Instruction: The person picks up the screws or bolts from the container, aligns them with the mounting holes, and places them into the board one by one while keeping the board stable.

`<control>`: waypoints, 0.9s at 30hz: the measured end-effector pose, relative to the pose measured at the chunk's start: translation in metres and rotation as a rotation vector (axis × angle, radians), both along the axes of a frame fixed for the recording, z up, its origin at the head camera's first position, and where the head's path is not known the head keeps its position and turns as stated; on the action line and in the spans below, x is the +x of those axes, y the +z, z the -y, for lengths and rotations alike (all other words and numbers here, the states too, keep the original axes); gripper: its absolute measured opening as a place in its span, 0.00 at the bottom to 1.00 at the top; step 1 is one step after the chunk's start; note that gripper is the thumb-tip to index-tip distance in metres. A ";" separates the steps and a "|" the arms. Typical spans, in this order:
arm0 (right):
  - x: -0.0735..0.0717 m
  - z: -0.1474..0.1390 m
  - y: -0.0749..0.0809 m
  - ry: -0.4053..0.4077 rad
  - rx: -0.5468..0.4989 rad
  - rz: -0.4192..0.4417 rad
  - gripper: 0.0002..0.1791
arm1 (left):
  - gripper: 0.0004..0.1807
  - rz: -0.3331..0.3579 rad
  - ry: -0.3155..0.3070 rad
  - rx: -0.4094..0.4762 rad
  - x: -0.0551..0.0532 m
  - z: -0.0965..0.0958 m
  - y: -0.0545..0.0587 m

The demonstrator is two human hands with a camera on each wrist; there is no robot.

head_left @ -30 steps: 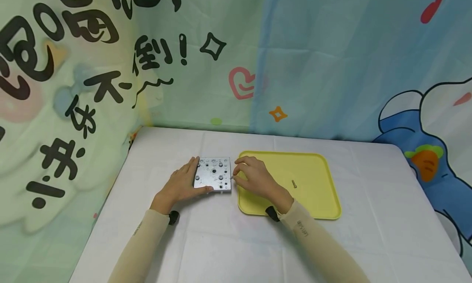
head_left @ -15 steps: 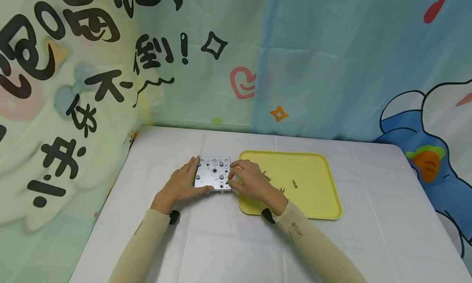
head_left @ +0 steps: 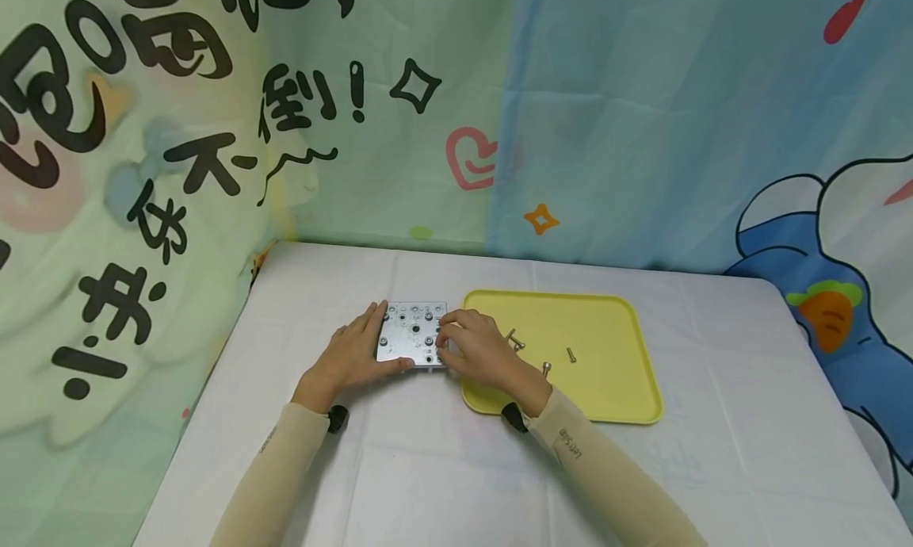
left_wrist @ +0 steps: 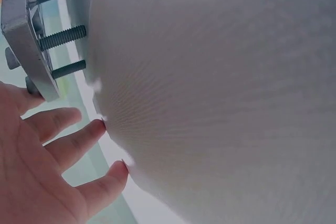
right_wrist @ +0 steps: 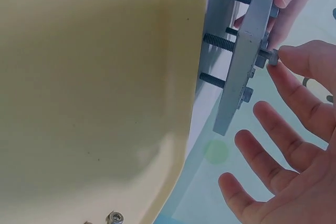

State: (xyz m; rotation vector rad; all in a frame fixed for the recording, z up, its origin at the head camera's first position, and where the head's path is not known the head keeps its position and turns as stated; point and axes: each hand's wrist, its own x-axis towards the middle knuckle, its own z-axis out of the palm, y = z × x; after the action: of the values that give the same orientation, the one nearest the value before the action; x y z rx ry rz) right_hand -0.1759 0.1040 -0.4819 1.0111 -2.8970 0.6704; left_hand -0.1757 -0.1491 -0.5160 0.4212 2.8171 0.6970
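Note:
A square metal plate (head_left: 399,351) with several holes and bolts lies in front of me on the white table. My left hand (head_left: 347,355) holds its left side, fingers along the left edge and thumb at the front edge. Over the plate's right side, my right hand (head_left: 479,355) pinches a small bolt. The right wrist view shows that bolt's head (right_wrist: 273,56) between thumb and index finger, with the other fingers spread apart. Threaded shanks (left_wrist: 63,38) stick out below the plate in the left wrist view. Fingers hide the plate's right edge from the head view.
A yellow tray (head_left: 613,396) sits to the right of the plate, partly under my right hand and wrist. On it lie a loose bolt (head_left: 571,355), another bolt (head_left: 546,368) near my wrist, and a small group of bolts (head_left: 517,342). A printed curtain (head_left: 606,135) hangs behind the table.
My right hand has moved left from beside the plate onto its right side, bringing the bolt to it. More bolts on the tray have come into view. The left hand stays on the plate.

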 end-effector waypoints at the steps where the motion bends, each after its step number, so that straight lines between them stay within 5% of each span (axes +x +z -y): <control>1: 0.000 0.000 0.000 -0.001 0.002 0.002 0.02 | 0.65 0.000 0.000 0.001 0.000 0.000 0.000; 13: -0.007 -0.050 0.001 -0.057 -0.127 0.057 0.06 | 0.64 0.020 0.004 -0.015 0.000 0.000 0.001; 20: -0.017 -0.108 0.000 -0.021 -0.292 0.289 0.09 | 0.64 0.019 0.001 -0.015 0.000 0.001 0.001; 27: -0.024 -0.157 -0.005 -0.021 -0.296 0.429 0.12 | 0.65 0.012 0.002 -0.005 0.000 0.000 0.000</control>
State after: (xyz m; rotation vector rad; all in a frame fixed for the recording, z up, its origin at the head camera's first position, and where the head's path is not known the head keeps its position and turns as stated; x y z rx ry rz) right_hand -0.1996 0.2610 -0.4872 0.8897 -2.9974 1.4209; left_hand -0.1756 -0.1494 -0.5159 0.4129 2.8081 0.6903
